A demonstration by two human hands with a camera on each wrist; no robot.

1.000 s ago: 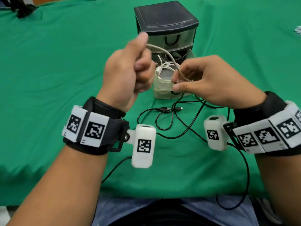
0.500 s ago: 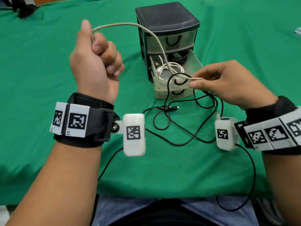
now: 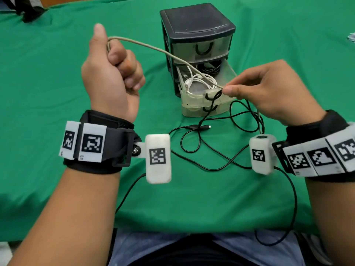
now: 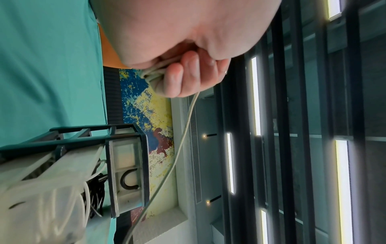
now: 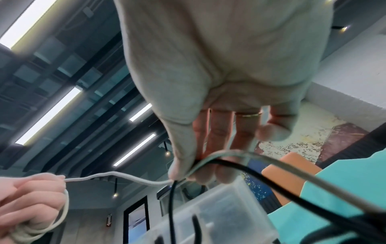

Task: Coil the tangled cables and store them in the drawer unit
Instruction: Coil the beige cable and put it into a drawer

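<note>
A beige cable [image 3: 161, 50] stretches taut between my two hands above the green table. My left hand [image 3: 115, 60] is raised at the left, a fist gripping coiled loops of that cable [image 4: 154, 71]. My right hand [image 3: 232, 91] pinches the beige cable [image 5: 133, 178] between thumb and fingertips in front of the drawer unit [image 3: 197, 29]; a black cable [image 5: 240, 166] also passes its fingertips. The black cable [image 3: 201, 148] lies tangled on the cloth below. The middle drawer [image 3: 224, 73] is pulled out and holds a coiled white cable [image 3: 197, 81] and a black one.
The green tablecloth [image 3: 57, 77] covers the whole table. Thin black leads from the wrist cameras [image 3: 290, 204] hang over the near edge. A dark bag strap [image 3: 28, 10] lies at the far left corner. The unit's top and bottom drawers are closed.
My left hand swung up and to the left, away from the right hand, drawing the beige cable out long. My right hand shifted right and keeps pinching the cable.
</note>
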